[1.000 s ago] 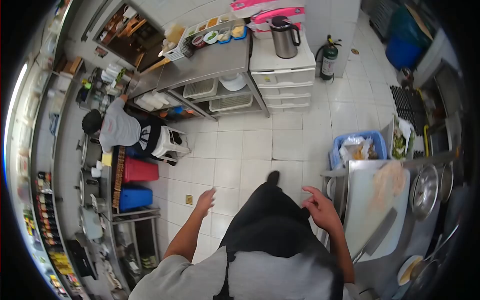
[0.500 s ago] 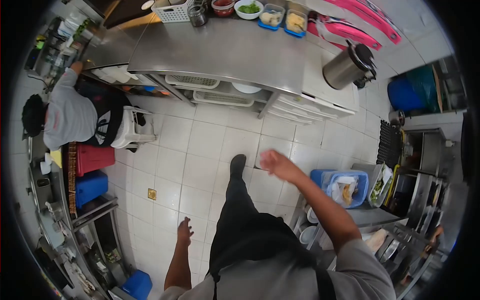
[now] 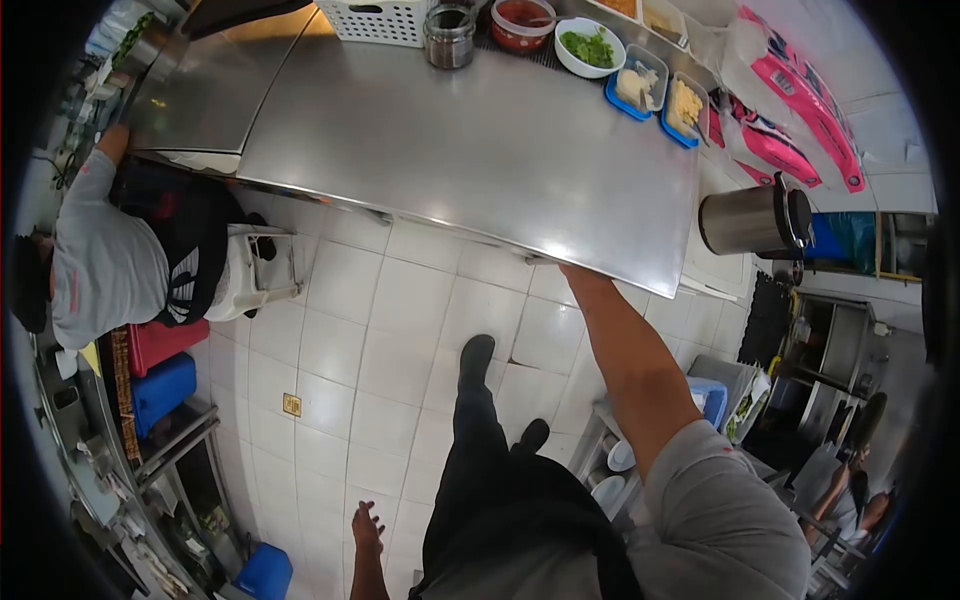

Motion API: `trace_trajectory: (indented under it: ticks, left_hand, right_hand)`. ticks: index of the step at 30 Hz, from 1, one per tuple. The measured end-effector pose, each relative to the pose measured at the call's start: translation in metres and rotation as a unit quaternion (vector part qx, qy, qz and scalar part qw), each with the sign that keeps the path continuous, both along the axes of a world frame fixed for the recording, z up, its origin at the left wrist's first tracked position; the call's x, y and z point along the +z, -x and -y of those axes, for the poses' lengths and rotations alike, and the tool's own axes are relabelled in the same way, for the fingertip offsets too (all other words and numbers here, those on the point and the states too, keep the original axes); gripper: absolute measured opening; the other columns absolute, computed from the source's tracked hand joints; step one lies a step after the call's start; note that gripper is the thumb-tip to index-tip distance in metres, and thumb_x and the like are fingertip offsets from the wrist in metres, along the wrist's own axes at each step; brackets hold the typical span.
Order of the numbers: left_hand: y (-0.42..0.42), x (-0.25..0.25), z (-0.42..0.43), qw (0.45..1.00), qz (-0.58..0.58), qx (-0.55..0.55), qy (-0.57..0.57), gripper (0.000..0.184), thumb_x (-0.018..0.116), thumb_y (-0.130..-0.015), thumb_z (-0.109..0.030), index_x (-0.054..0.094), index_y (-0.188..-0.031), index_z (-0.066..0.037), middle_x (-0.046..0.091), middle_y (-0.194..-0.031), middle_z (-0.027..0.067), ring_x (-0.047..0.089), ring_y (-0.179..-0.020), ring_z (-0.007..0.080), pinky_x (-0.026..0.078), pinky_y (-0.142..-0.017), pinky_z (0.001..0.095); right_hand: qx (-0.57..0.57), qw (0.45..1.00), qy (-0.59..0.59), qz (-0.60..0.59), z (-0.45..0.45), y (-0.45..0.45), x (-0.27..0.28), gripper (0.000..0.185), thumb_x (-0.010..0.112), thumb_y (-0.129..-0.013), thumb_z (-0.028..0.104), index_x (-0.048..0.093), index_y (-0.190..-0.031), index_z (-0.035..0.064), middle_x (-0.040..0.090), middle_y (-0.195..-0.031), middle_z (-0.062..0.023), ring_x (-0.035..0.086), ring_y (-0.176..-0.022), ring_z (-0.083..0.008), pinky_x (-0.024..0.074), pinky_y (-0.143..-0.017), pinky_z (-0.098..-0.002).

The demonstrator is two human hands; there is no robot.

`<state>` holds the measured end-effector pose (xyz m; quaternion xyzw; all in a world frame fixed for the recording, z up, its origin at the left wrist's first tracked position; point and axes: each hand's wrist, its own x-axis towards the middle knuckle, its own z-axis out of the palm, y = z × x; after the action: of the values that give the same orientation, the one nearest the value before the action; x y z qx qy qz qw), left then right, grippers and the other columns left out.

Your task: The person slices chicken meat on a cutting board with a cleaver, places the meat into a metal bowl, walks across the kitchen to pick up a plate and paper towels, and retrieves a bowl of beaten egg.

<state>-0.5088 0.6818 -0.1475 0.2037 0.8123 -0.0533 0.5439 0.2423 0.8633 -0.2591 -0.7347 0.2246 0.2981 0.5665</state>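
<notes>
My left hand [image 3: 368, 528] hangs low over the white floor tiles, fingers apart, with nothing in it. My right forearm reaches forward to the front edge of the steel table [image 3: 450, 150], and the hand itself is hidden under the tabletop. Along the table's back stand a white basket [image 3: 372, 24], a glass jar [image 3: 449, 38], a red tub [image 3: 520, 24], a white bowl of green herbs [image 3: 590, 46] and two blue-edged containers, one with pale pieces [image 3: 637, 85], one with yellow pieces [image 3: 686, 105].
A co-worker [image 3: 115, 250] sits at the left on a white stool [image 3: 250, 270], near red [image 3: 165, 342] and blue bins [image 3: 165, 390]. A steel jug [image 3: 745, 220] stands beyond the table's right end. Another person [image 3: 850, 505] is at the lower right.
The steel table now fills more of the view. My right hand has moved forward from over the floor to beneath the tabletop's edge. My left hand stays low, a little further down.
</notes>
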Motion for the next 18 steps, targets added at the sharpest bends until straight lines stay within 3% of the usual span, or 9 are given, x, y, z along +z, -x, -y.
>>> trace_trajectory:
  ticks: [4,11,18]
  left_hand:
    - [-0.011,0.004,0.0,1.0,-0.006,0.0,0.025,0.072,0.044,-0.109,-0.067,0.059,-0.15,-0.01,0.053,-0.157,0.0152,0.051,-0.139,0.0416,0.048,-0.107,0.0574]
    - [-0.037,0.0,-0.053,0.995,0.065,-0.051,-0.051,0.071,0.046,-0.11,-0.064,0.057,-0.152,-0.008,0.052,-0.16,0.016,0.05,-0.144,0.0426,0.046,-0.112,0.0592]
    - [-0.062,0.013,-0.07,0.995,0.058,-0.066,-0.052,0.067,0.045,-0.111,-0.058,0.061,-0.149,-0.006,0.055,-0.156,0.0193,0.052,-0.141,0.0429,0.047,-0.11,0.0559]
  right_hand:
    - [0.001,1.0,-0.018,-0.001,0.004,-0.003,0.0,0.031,0.069,-0.103,0.022,0.057,-0.127,0.0068,0.067,-0.106,-0.0082,0.067,-0.084,-0.0216,0.0585,-0.07,-0.036]
    - [0.008,0.999,-0.053,0.004,0.015,-0.008,-0.005,0.033,0.069,-0.102,0.022,0.057,-0.127,0.0054,0.066,-0.102,-0.0086,0.066,-0.082,-0.021,0.0587,-0.068,-0.0361]
    - [0.043,0.994,-0.096,0.021,0.034,-0.007,-0.003,0.034,0.07,-0.101,0.022,0.056,-0.128,0.0041,0.065,-0.099,-0.009,0.066,-0.079,-0.0204,0.0588,-0.066,-0.0363]
